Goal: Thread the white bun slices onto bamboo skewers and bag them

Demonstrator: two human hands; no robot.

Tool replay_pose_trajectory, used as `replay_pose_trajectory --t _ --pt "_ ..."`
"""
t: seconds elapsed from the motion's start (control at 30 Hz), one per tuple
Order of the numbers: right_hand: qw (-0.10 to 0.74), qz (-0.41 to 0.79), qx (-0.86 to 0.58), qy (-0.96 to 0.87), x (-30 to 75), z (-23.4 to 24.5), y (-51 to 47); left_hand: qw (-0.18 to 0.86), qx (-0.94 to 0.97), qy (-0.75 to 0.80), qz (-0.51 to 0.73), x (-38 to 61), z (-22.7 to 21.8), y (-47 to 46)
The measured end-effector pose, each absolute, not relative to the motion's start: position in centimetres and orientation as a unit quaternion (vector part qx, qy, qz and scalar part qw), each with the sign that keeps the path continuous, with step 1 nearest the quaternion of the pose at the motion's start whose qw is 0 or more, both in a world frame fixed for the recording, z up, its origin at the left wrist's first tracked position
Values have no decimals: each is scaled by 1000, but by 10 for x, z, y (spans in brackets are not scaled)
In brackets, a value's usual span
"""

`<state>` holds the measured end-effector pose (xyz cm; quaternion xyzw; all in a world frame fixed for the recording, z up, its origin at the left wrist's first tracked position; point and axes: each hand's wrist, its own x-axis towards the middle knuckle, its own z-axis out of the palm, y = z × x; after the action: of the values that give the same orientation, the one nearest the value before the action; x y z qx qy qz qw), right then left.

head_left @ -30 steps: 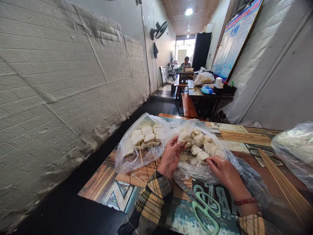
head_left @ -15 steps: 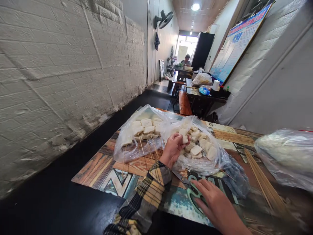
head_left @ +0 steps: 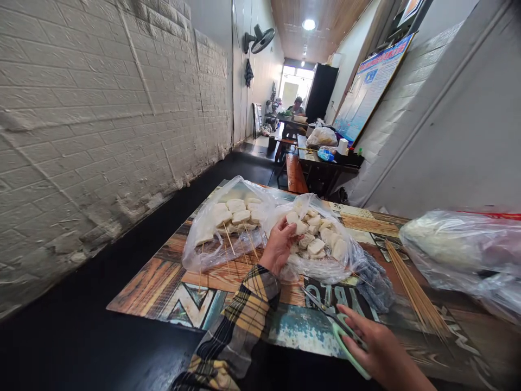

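My left hand point(head_left: 277, 245) is closed on a pale, flat white food piece point(head_left: 296, 221), held over the right-hand plastic bag point(head_left: 321, 270). Several loose pieces point(head_left: 316, 248) of the same kind lie in that bag. My right hand point(head_left: 376, 343) has its fingers around the green handles of a pair of scissors point(head_left: 337, 325), whose blades point up and left, low over the table. To the left, another clear bag point(head_left: 191, 251) holds similar white pieces point(head_left: 236, 206), with thin wooden skewers point(head_left: 228, 239) sticking out toward me.
A bundle of bare skewers point(head_left: 411, 290) lies to the right, beside a large filled plastic bag point(head_left: 448, 247). The patterned tabletop point(head_left: 142, 288) ends at a dark front edge. Farther back stand a bench point(head_left: 296, 174), a laden table point(head_left: 309, 155) and a seated person point(head_left: 298, 106).
My right hand has closed around the scissors' handles and shifted right with them. My left hand still holds a white piece, now tilted differently. The view has turned slightly right.
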<state>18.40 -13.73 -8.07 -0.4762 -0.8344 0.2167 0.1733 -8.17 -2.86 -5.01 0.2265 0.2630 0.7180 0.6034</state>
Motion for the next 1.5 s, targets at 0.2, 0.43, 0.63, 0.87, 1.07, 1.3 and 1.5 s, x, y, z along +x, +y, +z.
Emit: replay_pose_trajectory --t 0.2,0.43,0.63,0.87,1.07,1.3,1.5 --pt "257 548 -508 -613 214 -62 -130 632 182 236 715 -82 -51 -30" --pt "353 616 -405 -576 176 -54 -94 641 132 262 709 -80 -53 -28" --pt "289 442 -462 -712 140 -49 -56 641 176 263 699 -82 -52 -28" --pt "250 292 -491 -782 129 -52 -45 614 235 286 697 -78 -49 -28" --pt "243 311 -467 -791 132 -51 -42 604 261 306 688 -76 -49 -28" --pt "259 321 -459 -787 131 -47 -41 602 270 319 680 -74 -48 -28" --pt "230 298 -455 -807 130 -40 -42 588 291 326 681 -73 -48 -29"
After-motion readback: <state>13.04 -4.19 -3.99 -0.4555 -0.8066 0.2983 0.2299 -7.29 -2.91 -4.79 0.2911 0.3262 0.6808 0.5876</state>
